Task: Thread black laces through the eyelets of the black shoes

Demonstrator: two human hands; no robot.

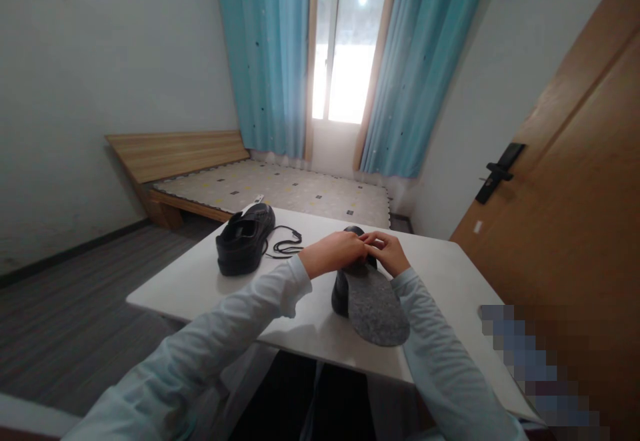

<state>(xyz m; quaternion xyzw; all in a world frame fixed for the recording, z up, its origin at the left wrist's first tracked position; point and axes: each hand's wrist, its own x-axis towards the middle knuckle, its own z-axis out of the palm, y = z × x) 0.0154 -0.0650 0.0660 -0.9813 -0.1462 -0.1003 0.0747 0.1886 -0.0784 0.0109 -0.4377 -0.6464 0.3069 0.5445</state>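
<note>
A black shoe (341,296) stands on the white table in front of me, its toe pointing away. Over its front upper part my left hand (340,252) is closed, with the fingertips mostly hidden. My right hand (387,251) meets it from the right, fingers bent and pinched together at the same spot; what lies between them is too small to make out. A grey felt-like insole (379,309) sticks out from under the hands, its wide rounded end slanting toward me past the shoe. The shoe's middle is largely covered by hands and insole.
Another black shoe (244,244) stands at the left of the white table (295,314), with a loose black shoelace (287,246) beside it. Behind the table is a bed (300,184). A wooden door (565,181) is at the right; a pixelated patch covers the table's right edge.
</note>
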